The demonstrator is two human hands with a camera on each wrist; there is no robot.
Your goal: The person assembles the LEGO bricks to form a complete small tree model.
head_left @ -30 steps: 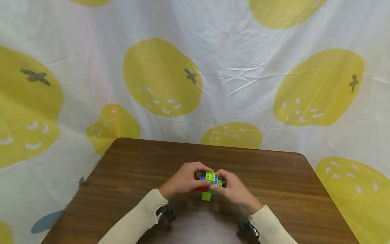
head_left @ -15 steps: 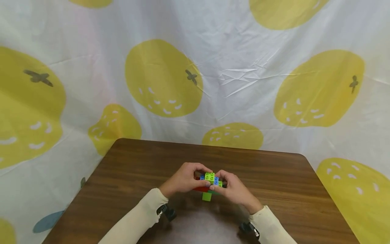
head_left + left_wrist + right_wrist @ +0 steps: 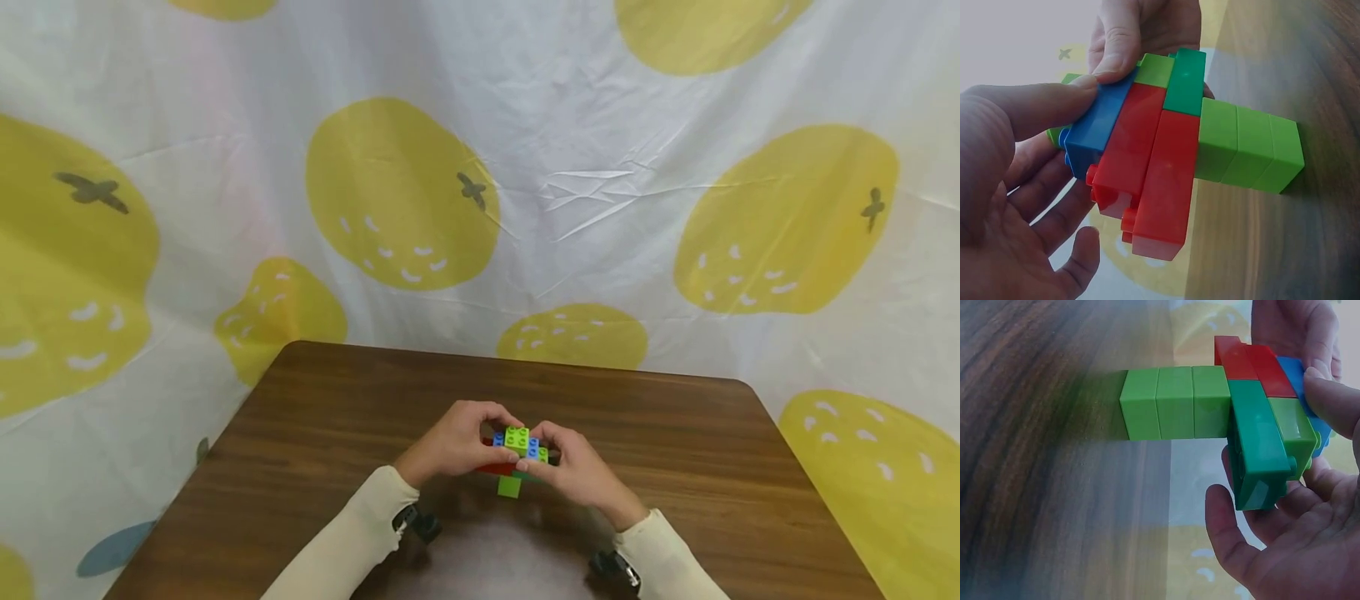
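Observation:
A model of toy building bricks point(image 3: 517, 438) stands upright on the table between both hands. Its stem is three stacked lime bricks point(image 3: 1250, 144). Above the stem come red bricks point(image 3: 1166, 187) beside a dark green brick point(image 3: 1259, 428), then another red and lime layer. A blue brick point(image 3: 1100, 119) lies higher, and a lime brick tops it. The left hand point(image 3: 465, 439) grips the upper layers, thumb on the blue brick's near side and fingers behind. From the other side the right hand point(image 3: 581, 468) holds the same layers, thumb tip close to the left thumb.
The model stands on a dark wooden table point(image 3: 360, 379) with rounded far corners. Behind hangs a white cloth point(image 3: 585, 233) printed with yellow lemons. Black wrist cameras sit below the left cuff point(image 3: 397, 492) and the right cuff point(image 3: 637, 537).
Both hands keep their hold on the brick model, which stays in place. The left forearm has shifted slightly to the right.

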